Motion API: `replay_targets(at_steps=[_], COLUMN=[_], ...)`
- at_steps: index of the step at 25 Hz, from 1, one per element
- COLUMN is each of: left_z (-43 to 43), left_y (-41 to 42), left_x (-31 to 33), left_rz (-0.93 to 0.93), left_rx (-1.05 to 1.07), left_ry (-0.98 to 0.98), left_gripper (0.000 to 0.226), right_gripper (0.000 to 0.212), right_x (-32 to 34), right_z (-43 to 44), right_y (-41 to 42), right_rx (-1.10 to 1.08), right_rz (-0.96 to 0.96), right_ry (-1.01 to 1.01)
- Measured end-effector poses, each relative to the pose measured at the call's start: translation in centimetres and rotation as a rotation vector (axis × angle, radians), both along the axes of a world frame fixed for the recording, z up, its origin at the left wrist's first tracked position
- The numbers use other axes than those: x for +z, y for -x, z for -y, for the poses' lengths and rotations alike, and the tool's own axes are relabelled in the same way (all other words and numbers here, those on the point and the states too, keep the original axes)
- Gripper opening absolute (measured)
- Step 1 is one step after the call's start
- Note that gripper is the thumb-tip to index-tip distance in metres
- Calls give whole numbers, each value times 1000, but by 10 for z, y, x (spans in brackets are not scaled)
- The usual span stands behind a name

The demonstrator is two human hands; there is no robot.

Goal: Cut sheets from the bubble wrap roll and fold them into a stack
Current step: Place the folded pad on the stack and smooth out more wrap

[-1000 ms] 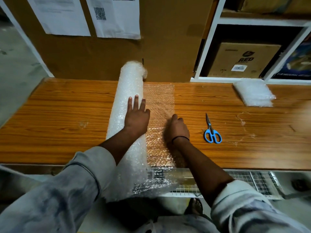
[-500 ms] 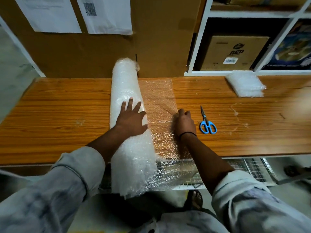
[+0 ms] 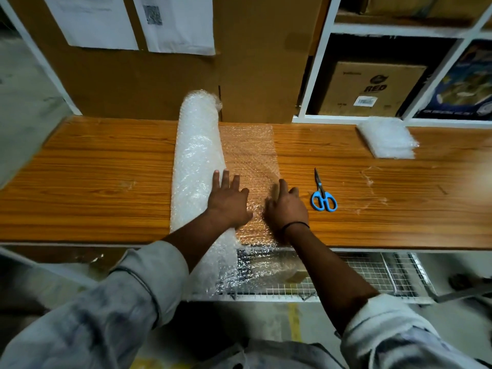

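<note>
A thick white bubble wrap roll [image 3: 195, 161] lies across the wooden table [image 3: 87, 182], its near end overhanging the front edge. An unrolled clear strip [image 3: 249, 153] lies flat to its right. My left hand [image 3: 229, 201] rests with spread fingers on the roll's right side and the strip. My right hand [image 3: 286, 206] lies on the strip's right edge with fingers extended. Blue-handled scissors [image 3: 322, 194] lie shut on the table just right of my right hand. A stack of folded bubble wrap sheets [image 3: 387, 137] sits at the back right.
A brown cardboard wall [image 3: 186, 83] with taped papers stands behind the table. White shelving [image 3: 319, 62] with cardboard boxes rises at the back right. A wire mesh rack [image 3: 372, 270] lies below the table's front edge.
My left hand slid right, from the top of the roll to its right side and onto the strip. My right hand stayed on the strip's right edge.
</note>
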State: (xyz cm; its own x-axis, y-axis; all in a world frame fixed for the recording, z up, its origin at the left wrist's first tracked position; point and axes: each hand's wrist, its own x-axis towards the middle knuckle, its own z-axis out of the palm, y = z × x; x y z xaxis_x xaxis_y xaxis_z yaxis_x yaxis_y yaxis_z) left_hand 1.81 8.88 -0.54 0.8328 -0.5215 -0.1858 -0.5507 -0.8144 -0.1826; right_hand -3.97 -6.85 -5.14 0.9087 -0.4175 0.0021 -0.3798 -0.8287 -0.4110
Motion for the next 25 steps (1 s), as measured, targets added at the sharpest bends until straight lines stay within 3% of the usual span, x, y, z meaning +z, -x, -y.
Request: replay_targets(at_steps=[3, 10, 18, 25], left_z=[-4, -30, -14, -31], left_y=[7, 12, 52, 52], left_x=[-7, -8, -18, -16], left_rz=[9, 8, -51, -80], left_rx=[-1, -75, -56, -45], left_ry=[-58, -99, -36, -16], left_gripper=[84, 85, 85, 85], right_gripper=[73, 59, 83, 68], right_x=[-7, -1, -9, 2], right_z=[11, 21, 24, 33], right_y=[11, 31, 60, 64], right_rx=[52, 22, 103, 83], right_rz=[-41, 9, -43, 24], right_ry=[49, -39, -9, -15])
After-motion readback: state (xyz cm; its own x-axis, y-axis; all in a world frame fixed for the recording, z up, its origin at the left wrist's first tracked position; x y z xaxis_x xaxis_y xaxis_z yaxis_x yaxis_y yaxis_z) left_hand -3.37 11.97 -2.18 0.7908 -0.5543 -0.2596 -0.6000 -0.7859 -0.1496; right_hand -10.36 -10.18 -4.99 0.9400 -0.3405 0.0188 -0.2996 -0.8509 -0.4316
